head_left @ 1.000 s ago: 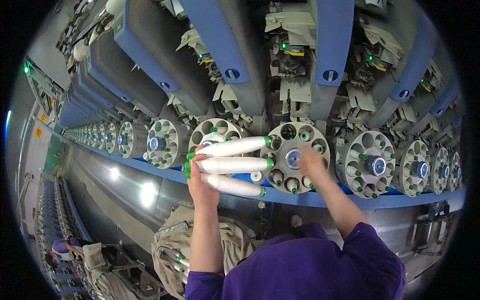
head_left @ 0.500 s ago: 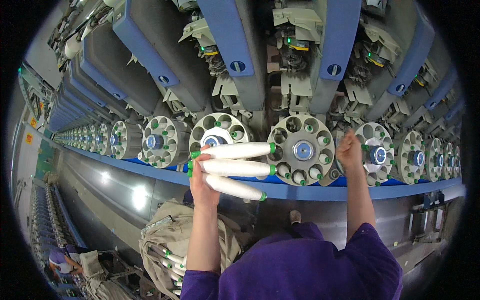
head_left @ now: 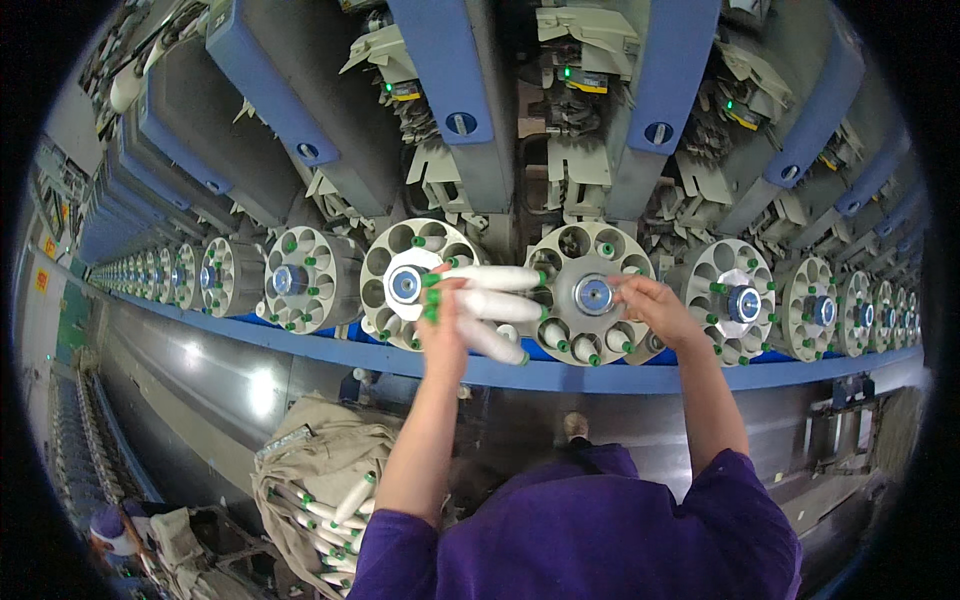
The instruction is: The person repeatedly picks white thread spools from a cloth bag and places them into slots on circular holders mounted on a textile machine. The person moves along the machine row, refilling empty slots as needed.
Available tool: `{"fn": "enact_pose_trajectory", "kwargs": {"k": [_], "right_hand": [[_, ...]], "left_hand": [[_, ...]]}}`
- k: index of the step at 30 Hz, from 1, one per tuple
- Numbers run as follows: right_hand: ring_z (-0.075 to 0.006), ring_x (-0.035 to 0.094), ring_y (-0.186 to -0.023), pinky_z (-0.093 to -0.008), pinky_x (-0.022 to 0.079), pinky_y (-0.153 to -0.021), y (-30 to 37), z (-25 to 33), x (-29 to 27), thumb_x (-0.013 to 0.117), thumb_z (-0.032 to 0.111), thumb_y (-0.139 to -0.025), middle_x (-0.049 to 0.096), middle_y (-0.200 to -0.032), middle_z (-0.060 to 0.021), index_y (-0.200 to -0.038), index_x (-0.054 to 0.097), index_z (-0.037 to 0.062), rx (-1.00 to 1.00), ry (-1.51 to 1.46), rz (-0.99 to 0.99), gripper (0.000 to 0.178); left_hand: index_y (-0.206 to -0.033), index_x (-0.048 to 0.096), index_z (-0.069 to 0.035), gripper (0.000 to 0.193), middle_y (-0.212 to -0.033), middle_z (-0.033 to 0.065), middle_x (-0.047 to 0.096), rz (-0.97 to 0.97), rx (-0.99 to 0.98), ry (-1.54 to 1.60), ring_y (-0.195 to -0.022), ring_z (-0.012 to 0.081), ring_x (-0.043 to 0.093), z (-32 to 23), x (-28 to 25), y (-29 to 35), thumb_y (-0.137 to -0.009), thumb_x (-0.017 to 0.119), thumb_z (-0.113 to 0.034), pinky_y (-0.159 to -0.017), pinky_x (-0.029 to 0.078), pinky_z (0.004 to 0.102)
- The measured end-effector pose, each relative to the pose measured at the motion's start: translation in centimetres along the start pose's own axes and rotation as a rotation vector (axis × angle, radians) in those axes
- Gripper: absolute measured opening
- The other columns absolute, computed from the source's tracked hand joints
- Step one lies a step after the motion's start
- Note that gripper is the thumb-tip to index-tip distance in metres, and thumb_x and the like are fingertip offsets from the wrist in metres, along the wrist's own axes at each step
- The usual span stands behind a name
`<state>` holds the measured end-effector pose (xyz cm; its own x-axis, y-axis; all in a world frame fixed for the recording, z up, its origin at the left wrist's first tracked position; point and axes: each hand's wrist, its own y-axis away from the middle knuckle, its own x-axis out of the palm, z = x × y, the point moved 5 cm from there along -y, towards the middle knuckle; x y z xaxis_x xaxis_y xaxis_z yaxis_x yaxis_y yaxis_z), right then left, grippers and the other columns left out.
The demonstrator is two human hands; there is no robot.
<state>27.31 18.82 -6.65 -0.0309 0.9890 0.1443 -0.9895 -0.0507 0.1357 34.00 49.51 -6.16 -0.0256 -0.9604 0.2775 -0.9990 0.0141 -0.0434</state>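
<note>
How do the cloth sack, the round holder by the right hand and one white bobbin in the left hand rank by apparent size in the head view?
1. Cloth sack, though nearer the camera.
2. Round holder.
3. White bobbin.

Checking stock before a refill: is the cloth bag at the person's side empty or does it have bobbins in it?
Not empty. The cloth bag hangs open, with white bobbins showing green tips inside.
</note>
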Motion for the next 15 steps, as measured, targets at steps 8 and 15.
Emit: {"fn": "enact_pose_trajectory", "kwargs": {"k": [8,15], "right_hand": [[-0.0279,0.062,-0.093,-0.0357,0.049,-0.082,0.3,2.9,0.5,0.063,0.016,-0.081,0.06,-0.108,-0.0186,-0.086,0.064,-0.001,-0.045,-0.358,0.371,0.018],[-0.0237,0.059,-0.091,-0.0334,0.046,-0.08,-4.7,-0.8,-0.5,0.067,0.017,-0.078,0.056,-0.111,-0.0157,-0.084,0.063,-0.0005,0.156,0.801,0.038,0.019]], "left_hand": [[-0.105,0.059,-0.003,0.03,-0.136,0.0165,0.03,0.45,0.281,-0.716,-0.12,0.0357,0.042,5.2,8.3,1.8,-0.077,0.061,-0.011,-0.097,0.039,0.0397],[-0.13,0.042,-0.013,0.059,-0.146,0.0162,0.013,0.533,0.001,-0.803,-0.125,0.0369,0.035,4.8,7.2,4.7,-0.073,0.057,-0.003,-0.096,0.04,0.0391]]}}
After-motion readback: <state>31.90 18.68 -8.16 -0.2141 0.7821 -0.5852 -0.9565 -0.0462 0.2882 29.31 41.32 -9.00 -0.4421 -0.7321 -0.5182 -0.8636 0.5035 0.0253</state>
